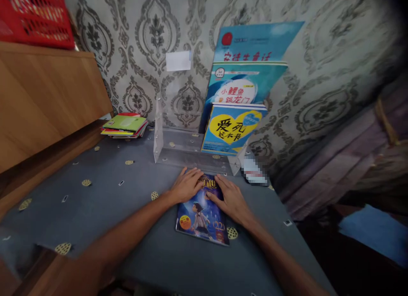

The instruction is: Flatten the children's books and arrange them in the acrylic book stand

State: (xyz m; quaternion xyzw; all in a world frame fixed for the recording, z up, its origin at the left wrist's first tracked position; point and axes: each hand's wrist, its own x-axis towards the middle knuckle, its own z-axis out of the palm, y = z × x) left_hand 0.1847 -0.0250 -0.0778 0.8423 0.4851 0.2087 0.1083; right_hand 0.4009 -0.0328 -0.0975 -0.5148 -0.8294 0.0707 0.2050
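A dark blue-purple book [201, 213] with a cartoon figure on its cover lies flat on the cloth-covered table. My left hand [188, 185] rests on its upper left part, fingers stretched out and thumb across the cover. Along the upper right edge lies my right hand [232, 200], open, with the thumb apart from the fingers and touching the cover. Just behind the book stands a clear tiered book rack [191, 157]. Its right side holds a blue book with a yellow heart [234, 128], a teal book [270, 81] and a taller blue book [255, 41].
A stack of thin books [124, 126] lies at the back left, beside a wooden cabinet [51, 96] with a red basket [38, 19] on top. A pixelated object [255, 172] sits right of the rack. A curtain [325, 168] hangs past the table's right edge.
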